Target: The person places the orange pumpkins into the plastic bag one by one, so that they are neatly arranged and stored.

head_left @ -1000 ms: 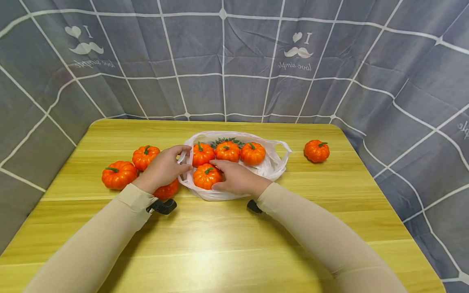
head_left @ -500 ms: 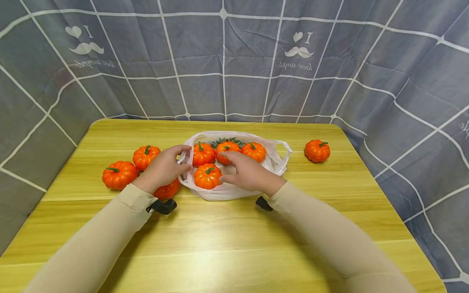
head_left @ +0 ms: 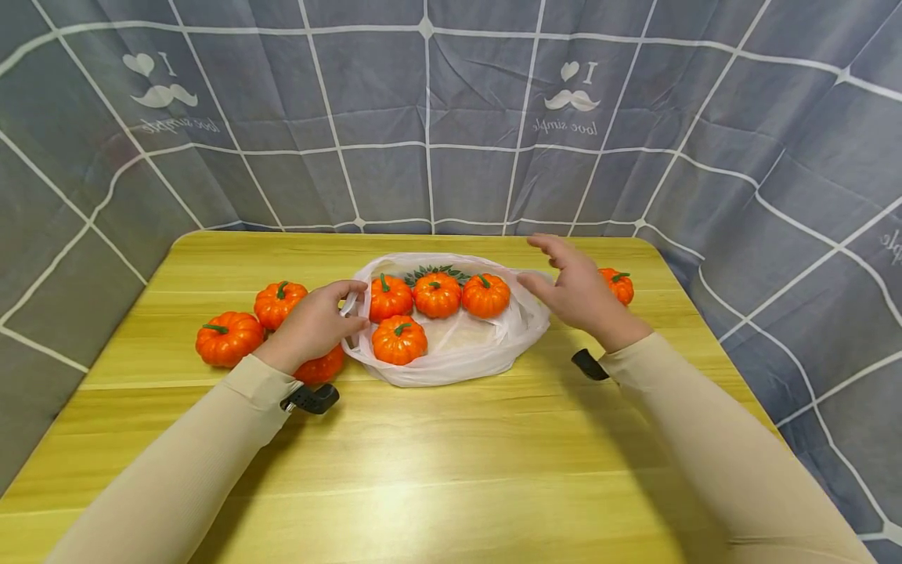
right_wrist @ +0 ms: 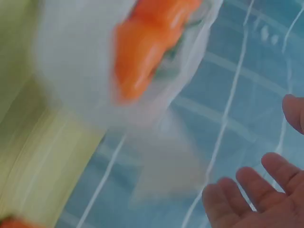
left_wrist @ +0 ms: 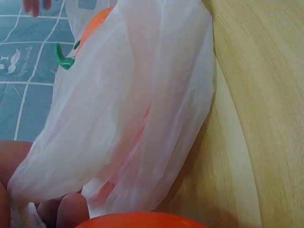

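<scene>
A white plastic bag [head_left: 465, 372] lies with its mouth spread wide in the middle of the table. Inside it, a row of small orange pumpkins [head_left: 437, 296] sits at the back, and one more pumpkin [head_left: 399, 341] rests at the front left. My left hand [head_left: 317, 323] grips the bag's left edge; in the left wrist view its fingertips [left_wrist: 72, 210] curl at the gathered plastic. My right hand [head_left: 581, 291] is raised past the bag's right end, fingers apart and holding nothing. Behind it, a lone pumpkin [head_left: 618, 287] is partly hidden.
Left of the bag, a pumpkin [head_left: 229, 338] and a second pumpkin [head_left: 279, 304] stand on the wooden table [head_left: 423, 462]. Another pumpkin [head_left: 321, 366] is partly covered by my left wrist. A grey checked curtain [head_left: 380, 94] surrounds the table's back and sides.
My right hand has let go of the front-left pumpkin inside the bag and moved right, toward the lone pumpkin. My left hand has stayed at the bag's edge.
</scene>
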Action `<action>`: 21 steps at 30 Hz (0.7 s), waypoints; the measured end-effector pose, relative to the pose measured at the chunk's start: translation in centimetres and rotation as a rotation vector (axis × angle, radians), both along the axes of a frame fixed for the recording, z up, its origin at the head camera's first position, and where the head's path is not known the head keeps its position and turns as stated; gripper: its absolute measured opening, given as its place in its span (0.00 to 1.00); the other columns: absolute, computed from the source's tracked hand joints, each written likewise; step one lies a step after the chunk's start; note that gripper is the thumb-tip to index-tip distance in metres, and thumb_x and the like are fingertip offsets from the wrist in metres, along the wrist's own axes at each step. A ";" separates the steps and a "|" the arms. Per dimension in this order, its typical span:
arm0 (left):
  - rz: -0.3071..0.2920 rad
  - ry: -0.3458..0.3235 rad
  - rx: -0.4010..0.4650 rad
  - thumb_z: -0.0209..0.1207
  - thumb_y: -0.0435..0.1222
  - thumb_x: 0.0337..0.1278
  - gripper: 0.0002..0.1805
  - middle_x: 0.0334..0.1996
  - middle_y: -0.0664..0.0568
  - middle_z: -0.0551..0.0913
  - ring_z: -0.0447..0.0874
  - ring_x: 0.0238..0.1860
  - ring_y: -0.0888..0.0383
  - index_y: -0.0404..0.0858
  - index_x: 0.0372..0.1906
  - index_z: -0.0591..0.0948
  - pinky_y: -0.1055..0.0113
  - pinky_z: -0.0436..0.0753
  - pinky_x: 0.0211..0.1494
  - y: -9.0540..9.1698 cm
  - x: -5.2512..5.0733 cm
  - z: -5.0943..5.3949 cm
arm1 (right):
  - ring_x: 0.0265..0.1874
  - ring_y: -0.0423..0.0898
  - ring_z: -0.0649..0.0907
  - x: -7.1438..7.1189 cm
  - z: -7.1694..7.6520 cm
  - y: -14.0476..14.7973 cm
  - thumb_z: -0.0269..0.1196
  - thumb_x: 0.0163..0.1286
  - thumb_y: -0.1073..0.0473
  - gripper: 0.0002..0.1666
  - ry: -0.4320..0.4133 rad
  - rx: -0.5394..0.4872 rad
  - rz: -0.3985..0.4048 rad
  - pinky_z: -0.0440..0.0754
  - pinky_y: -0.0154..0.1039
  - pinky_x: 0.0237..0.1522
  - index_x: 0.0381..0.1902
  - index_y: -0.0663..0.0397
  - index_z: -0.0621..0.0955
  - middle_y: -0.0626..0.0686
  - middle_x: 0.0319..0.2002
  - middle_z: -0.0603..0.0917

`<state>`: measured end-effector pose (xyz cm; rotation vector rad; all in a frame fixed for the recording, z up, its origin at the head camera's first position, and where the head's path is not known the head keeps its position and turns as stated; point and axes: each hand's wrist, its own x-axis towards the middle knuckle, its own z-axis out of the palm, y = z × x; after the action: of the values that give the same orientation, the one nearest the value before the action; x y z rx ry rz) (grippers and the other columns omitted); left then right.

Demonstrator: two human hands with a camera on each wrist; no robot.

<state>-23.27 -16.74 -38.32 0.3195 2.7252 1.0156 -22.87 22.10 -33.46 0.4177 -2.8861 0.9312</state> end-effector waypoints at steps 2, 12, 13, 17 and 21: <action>0.000 0.001 0.000 0.66 0.39 0.70 0.37 0.44 0.42 0.87 0.82 0.24 0.55 0.39 0.79 0.68 0.61 0.80 0.37 0.0 0.0 0.0 | 0.70 0.70 0.74 -0.6 -0.1 2.1 0.64 0.78 0.50 0.39 0.014 0.038 -0.057 0.73 0.67 0.70 0.80 0.55 0.65 0.61 0.79 0.66; -0.002 -0.013 0.029 0.65 0.38 0.71 0.36 0.40 0.42 0.87 0.85 0.24 0.55 0.39 0.80 0.67 0.62 0.82 0.35 -0.2 0.0 -0.2 | 0.79 0.70 0.60 -2.3 -0.7 9.4 0.64 0.77 0.44 0.47 -0.055 0.078 -0.235 0.60 0.70 0.77 0.83 0.60 0.60 0.68 0.81 0.60; -0.002 -0.015 0.030 0.65 0.38 0.71 0.37 0.39 0.42 0.87 0.85 0.24 0.55 0.39 0.80 0.67 0.62 0.82 0.35 -0.2 0.0 -0.2 | 0.80 0.71 0.59 -2.4 -0.8 9.8 0.64 0.77 0.44 0.48 -0.063 0.076 -0.238 0.58 0.71 0.77 0.83 0.61 0.59 0.68 0.81 0.60; -0.001 -0.014 0.025 0.66 0.39 0.71 0.37 0.42 0.41 0.87 0.84 0.24 0.55 0.39 0.80 0.67 0.62 0.82 0.35 -0.1 -0.1 -0.2 | 0.80 0.72 0.57 -2.7 -1.5 11.3 0.64 0.76 0.43 0.51 -0.098 0.084 -0.249 0.56 0.71 0.78 0.83 0.64 0.57 0.71 0.81 0.57; 0.008 -0.016 0.017 0.66 0.39 0.70 0.37 0.43 0.42 0.87 0.84 0.24 0.55 0.40 0.80 0.67 0.62 0.82 0.36 0.0 -0.1 -0.2 | 0.79 0.74 0.56 -3.1 -2.4 12.5 0.64 0.76 0.41 0.54 -0.137 0.112 -0.256 0.55 0.71 0.78 0.83 0.66 0.54 0.72 0.82 0.55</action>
<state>-23.33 -16.77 -38.52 0.3029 2.7070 1.0400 -26.00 34.57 -35.85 -0.0122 -3.0278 0.7882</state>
